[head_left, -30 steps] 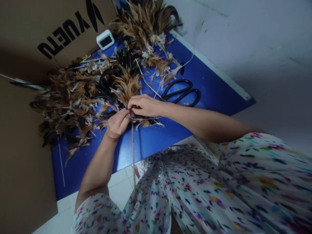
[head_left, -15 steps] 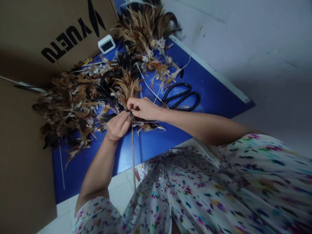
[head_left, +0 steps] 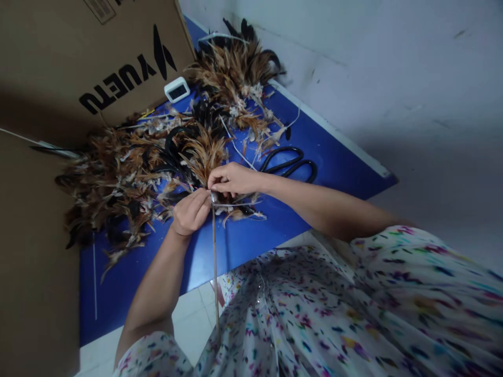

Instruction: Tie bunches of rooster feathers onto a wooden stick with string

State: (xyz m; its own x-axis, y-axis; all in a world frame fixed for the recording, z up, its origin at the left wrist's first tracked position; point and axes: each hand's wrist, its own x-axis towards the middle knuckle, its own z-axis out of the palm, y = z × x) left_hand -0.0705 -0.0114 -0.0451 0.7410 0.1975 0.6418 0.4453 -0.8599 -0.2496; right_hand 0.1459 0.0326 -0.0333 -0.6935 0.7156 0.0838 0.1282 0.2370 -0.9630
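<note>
A bunch of brown and black feathers (head_left: 206,152) stands at the top of a thin wooden stick (head_left: 214,251), which slants down past the table edge to my clothes. My left hand (head_left: 192,212) is closed at the stick's upper end, fingertips pinched where feathers and stick meet. From the right, my right hand (head_left: 236,179) closes on the feather bases just above, its thumb and forefinger pressed together. A small whitish wrapping shows between the hands. Out from it to the right runs a thin pale strip (head_left: 238,203). My fingers hide most of the joint.
Loose feathers (head_left: 113,178) lie heaped on the blue table (head_left: 137,283) at left. Another feather bunch (head_left: 236,68) lies at the back beside a small white device (head_left: 176,90). Black-handled scissors (head_left: 293,162) lie right of my hands. A cardboard box (head_left: 43,209) borders the left, a wall the right.
The camera view has shifted, so the table sits lower in the picture. My fingertips have parted slightly, showing the whitish wrapping at the joint; both hands stay on the feathers and stick.
</note>
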